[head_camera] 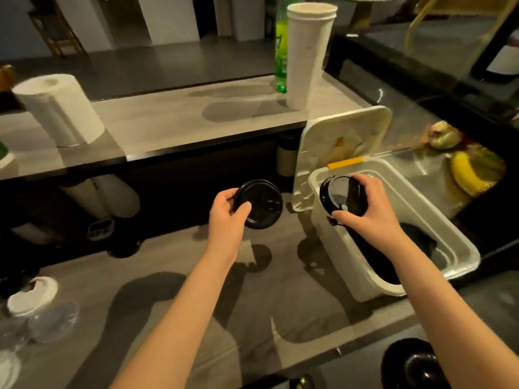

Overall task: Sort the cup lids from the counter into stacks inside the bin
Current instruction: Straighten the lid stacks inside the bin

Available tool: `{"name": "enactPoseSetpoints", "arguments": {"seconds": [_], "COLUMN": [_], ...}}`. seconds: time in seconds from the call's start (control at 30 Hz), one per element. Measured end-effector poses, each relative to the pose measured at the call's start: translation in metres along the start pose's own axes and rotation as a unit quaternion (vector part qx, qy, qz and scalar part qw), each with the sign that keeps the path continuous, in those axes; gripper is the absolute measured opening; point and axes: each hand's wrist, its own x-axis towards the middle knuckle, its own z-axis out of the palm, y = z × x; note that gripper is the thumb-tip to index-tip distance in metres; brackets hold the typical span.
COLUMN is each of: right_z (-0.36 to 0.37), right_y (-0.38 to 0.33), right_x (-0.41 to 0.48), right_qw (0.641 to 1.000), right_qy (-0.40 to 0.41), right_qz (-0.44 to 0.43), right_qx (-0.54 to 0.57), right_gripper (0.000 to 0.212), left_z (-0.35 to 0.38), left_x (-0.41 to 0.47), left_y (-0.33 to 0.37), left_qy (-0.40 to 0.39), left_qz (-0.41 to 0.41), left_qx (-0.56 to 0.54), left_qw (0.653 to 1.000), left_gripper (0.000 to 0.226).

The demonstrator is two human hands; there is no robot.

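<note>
My left hand point(229, 213) grips a black round cup lid point(261, 204) above the grey counter, just left of the bin. A second black cup lid point(341, 195) is held tilted in my right hand point(365, 211), over the near-left corner of the white plastic bin point(438, 217). Inside the bin lies a dark stack of black lids point(421, 240), partly hidden by my right forearm. Another black lid point(125, 247) rests on the counter at the left, under the raised shelf. Clear lids point(53, 321) lie at the counter's left edge.
The bin's white cover point(341, 147) leans upright behind it. A raised shelf carries a paper towel roll point(60, 108), a tall stack of white cups point(307, 54) and a green bottle point(281, 51). Bananas point(466, 175) lie at right. A black round object point(412, 366) sits at bottom right.
</note>
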Motion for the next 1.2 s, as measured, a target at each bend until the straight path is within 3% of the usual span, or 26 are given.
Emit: {"name": "enactPoseSetpoints", "arguments": {"seconds": [0.33, 0.67, 0.8, 0.9, 1.07, 1.2], "right_z": [-0.073, -0.078, -0.078, -0.079, -0.079, -0.080], "right_y": [0.112, 0.136, 0.138, 0.136, 0.130, 0.124], "right_x": [-0.004, -0.016, -0.018, -0.020, -0.021, -0.021], "right_qw": [0.995, 0.959, 0.960, 0.963, 0.940, 0.952], "right_qy": [-0.031, -0.202, -0.197, -0.156, -0.180, -0.160], "right_qz": [0.069, 0.086, 0.095, 0.108, 0.102, 0.107], "right_qx": [-0.064, -0.177, -0.175, -0.191, -0.270, -0.237], "right_gripper": [0.073, 0.037, 0.030, 0.036, 0.038, 0.042], "left_z": [0.108, 0.128, 0.139, 0.147, 0.151, 0.155], "left_x": [-0.006, -0.009, -0.010, -0.011, -0.010, -0.009], "left_y": [-0.017, -0.021, -0.018, -0.019, -0.021, -0.020], "left_qy": [-0.032, -0.004, -0.015, -0.025, -0.028, -0.031], "left_qz": [-0.028, -0.037, -0.033, -0.039, -0.054, -0.046], "left_qx": [-0.013, -0.009, -0.013, -0.010, -0.004, 0.022], "left_qw": [0.999, 0.999, 0.999, 0.999, 0.998, 0.998], "left_gripper": [0.030, 0.032, 0.029, 0.028, 0.033, 0.037]}}
